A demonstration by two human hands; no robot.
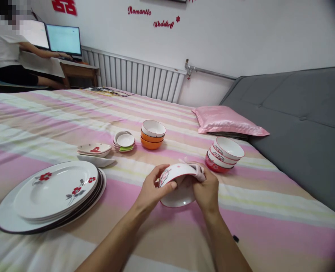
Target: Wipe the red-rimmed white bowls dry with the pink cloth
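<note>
White glazed ceramic, in all likelihood porcelain, forms the flower-decorated bowl (pixel 177 197), which is tipped on its side between both hands above the striped bedspread (pixel 269 211), its red-edged mouth turned toward the wearer. Whether its lower rim touches the fabric cannot be told. The left hand (pixel 153 189) is partly closed on the near-left wall, thumb over the rim and fingers behind the outer face. The right hand (pixel 208 190) is curled tightly about a pale pink cloth (pixel 200 174) folded over the opposite edge; some of its fingers are hidden, so their hold on the ceramic itself cannot be judged. Handling, by inference: the wall should be rigid and fairly light, smooth enough to slip under a dry fingertip, and liable to chip at the lip if knocked (the stack of floral bowls (pixel 221 155) stands just beyond the right hand). A thumb-and-finger pinch across the rim, as at left, suits it best, with the curved outside supported by the palm. The cloth appears soft and limp, best gathered in a bunch and pressed against the glaze.
</note>
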